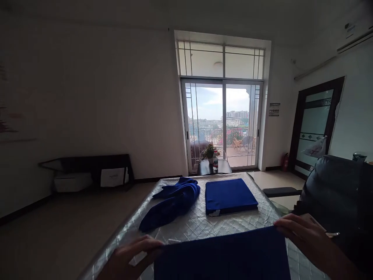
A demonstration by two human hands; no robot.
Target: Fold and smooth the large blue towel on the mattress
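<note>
Close to me, a dark blue folded cloth (221, 256) is stretched between my two hands. My left hand (131, 254) pinches its upper left corner, and my right hand (303, 233) grips the upper right corner. The lower part of this cloth runs out of view. Beyond it, on a quilted silvery surface (192, 229), sits a neatly folded blue cloth stack (230, 194) with a small white tag at its front edge. To the left of the stack lies a crumpled blue cloth (175, 200).
Behind the quilted surface stands a small black table (208, 168) with a potted plant (210, 151) and a bottle (215, 160), before a sliding glass door (224, 116). A black leather chair (335, 190) is at the right. A dark low rack (87, 167) stands along the left wall.
</note>
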